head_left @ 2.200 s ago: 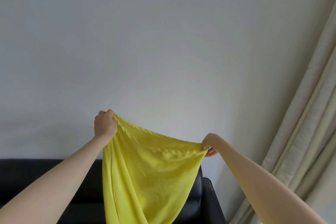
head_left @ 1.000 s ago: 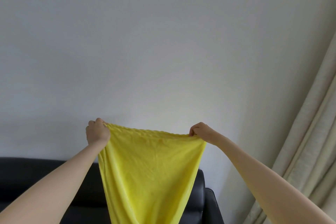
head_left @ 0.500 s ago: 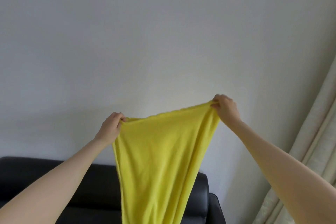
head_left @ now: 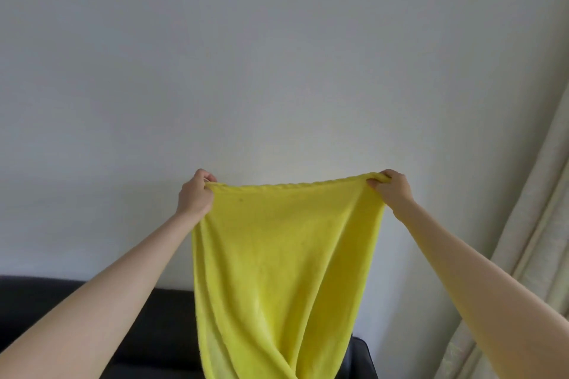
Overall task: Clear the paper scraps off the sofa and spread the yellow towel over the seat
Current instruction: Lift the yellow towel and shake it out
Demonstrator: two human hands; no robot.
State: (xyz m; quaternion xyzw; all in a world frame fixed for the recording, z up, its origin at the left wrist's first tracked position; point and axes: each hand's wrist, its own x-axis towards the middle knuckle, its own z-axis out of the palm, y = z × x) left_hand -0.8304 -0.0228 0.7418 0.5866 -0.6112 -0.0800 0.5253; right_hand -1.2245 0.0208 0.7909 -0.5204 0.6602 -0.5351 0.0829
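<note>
- Head view, background: a plain pale wall (head_left: pixel 277 55) fills most of the frame, a cream curtain (head_left: pixel 535 224) hangs at the right edge, and only the back of the black sofa (head_left: pixel 92 301) shows along the bottom. The seat is out of view, so whether any paper scraps remain cannot be told.
- Head view, towel: the yellow towel (head_left: pixel 283 271) hangs in the air in front of the sofa back, its top edge stretched nearly level and the cloth below narrowing and twisting toward the bottom of the frame.
- Head view, hands: the left hand (head_left: pixel 195 195) and right hand (head_left: pixel 391 191) each pinch one top corner with curled fingers, arms raised and apart. This likely lets gravity pull the folds open before laying it down.
</note>
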